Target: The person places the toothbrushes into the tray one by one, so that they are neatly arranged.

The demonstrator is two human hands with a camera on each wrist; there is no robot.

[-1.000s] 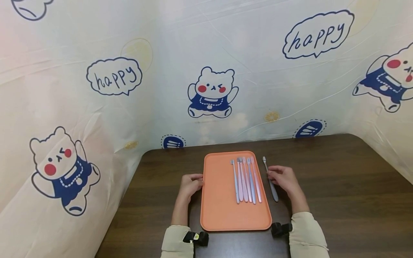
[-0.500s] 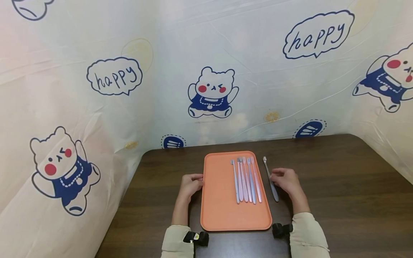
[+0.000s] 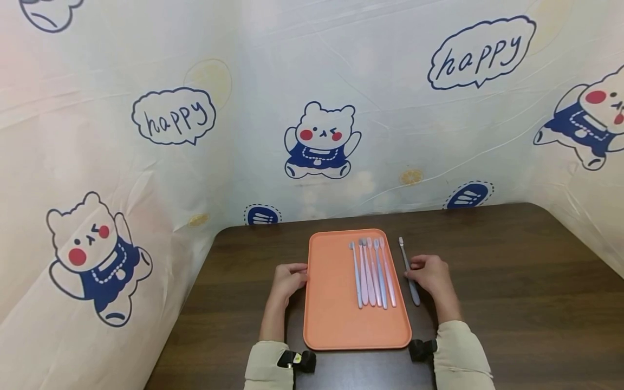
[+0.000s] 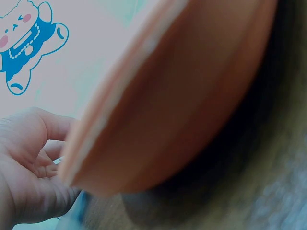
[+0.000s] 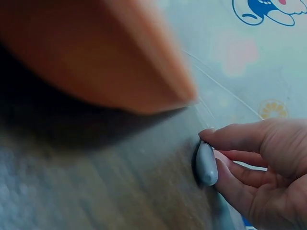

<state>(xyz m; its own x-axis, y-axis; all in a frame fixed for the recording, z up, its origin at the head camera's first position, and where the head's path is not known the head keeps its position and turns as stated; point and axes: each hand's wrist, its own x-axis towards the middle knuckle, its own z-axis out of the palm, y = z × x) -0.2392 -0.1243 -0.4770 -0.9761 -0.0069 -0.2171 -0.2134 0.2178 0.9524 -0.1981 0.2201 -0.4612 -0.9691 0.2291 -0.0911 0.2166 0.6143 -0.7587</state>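
Note:
A grey-blue toothbrush (image 3: 414, 292) lies on the table just right of the orange tray (image 3: 326, 319), its head pointing away. My right hand (image 3: 431, 273) pinches it around mid-handle; in the right wrist view its rounded handle end (image 5: 206, 165) shows between thumb and fingers. Several pink, purple and blue toothbrushes (image 3: 371, 276) lie side by side on the tray's right half, heads at the far end. At the tray's left edge, my left hand (image 3: 287, 279) grips the rim. Fingers of that hand are partly hidden behind the rim in the left wrist view.
Under everything is a dark brown wooden table (image 3: 512, 271) with rounded far corners. A pale curtain (image 3: 390, 135) printed with bears and "happy" bubbles surrounds it at the back and sides.
My right hand first drew slightly right from the loose toothbrush, then came back to its handle a little nearer me. The left hand, tray and other toothbrushes stay put.

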